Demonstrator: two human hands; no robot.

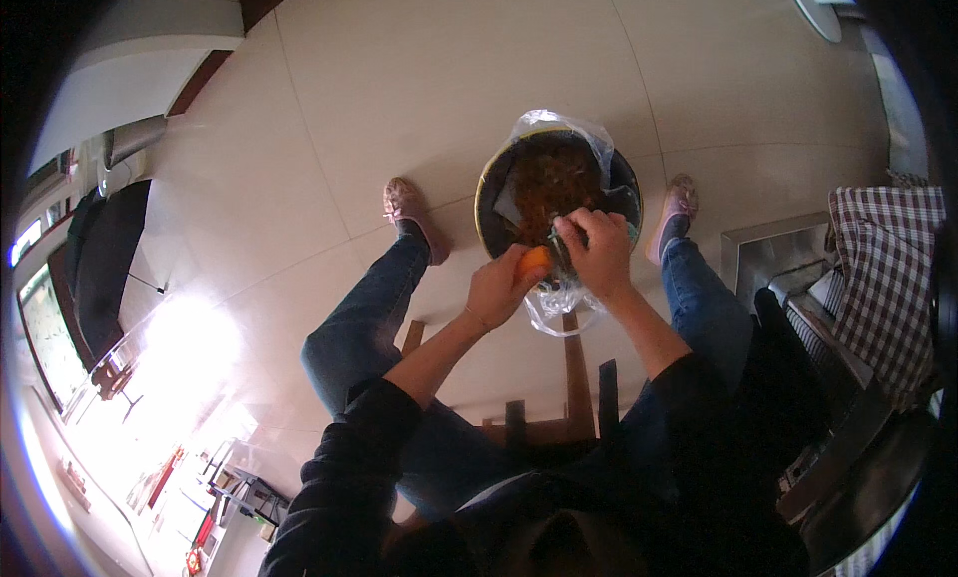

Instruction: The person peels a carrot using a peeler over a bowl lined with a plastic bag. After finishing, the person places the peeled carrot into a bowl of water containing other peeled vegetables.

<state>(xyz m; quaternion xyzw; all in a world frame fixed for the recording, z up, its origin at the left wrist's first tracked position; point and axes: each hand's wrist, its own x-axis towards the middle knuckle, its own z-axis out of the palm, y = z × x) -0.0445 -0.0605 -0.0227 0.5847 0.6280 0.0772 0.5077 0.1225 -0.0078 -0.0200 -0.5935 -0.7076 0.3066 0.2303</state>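
My left hand [500,286] is closed around an orange, rounded item [534,264], perhaps a carrot or a fruit; its kind is not certain. Close to its right, my right hand [600,253] grips a small tool [555,240], mostly hidden by the fingers, which looks like a peeler. Both hands are over the near side of a round dark bin [485,216] with a yellow rim. A clear plastic bag [595,130] lines the bin and hangs over its edge. Reddish-brown scraps [550,184] lie inside.
The bin stands on a tiled floor [449,75] between my feet. Wooden stool or chair parts [578,375] show beneath me. At right are a metal-edged unit [775,236] and a checked cloth [883,285]. A black umbrella [108,270] is at far left.
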